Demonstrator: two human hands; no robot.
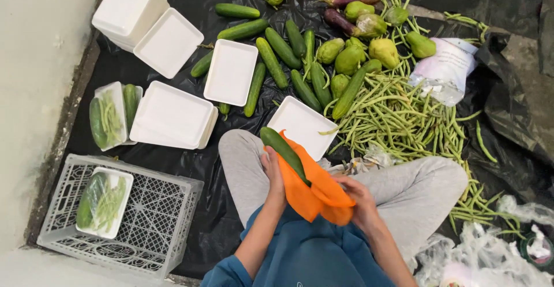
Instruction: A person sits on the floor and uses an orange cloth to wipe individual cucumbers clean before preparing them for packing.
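I sit cross-legged on a black plastic sheet (231, 229) with a long dark green cucumber (284, 152) lying slantwise on a bright orange cloth (314, 192) over my lap. My left hand (272, 171) is closed around the cloth from beneath, its thumb and fingers wrapped at the cucumber's left side, so the cucumber's lower half rests just against that palm while its upper end sticks out past my fingers toward my left knee. My right hand (359, 197) is pinched shut on the lower folded corner of the cloth, near the cucumber's lower tip but apart from it; the cloth bunches between both hands.

Just beyond my knees lies an empty white foam tray (303, 126), and beside it a heap of green beans (404, 119). Further out are loose cucumbers (281, 47), pale green pear-shaped squashes (349, 59) and more white foam trays (231, 70). To my left stands a white plastic crate (161, 218) holding a wrapped tray of vegetables (103, 202).
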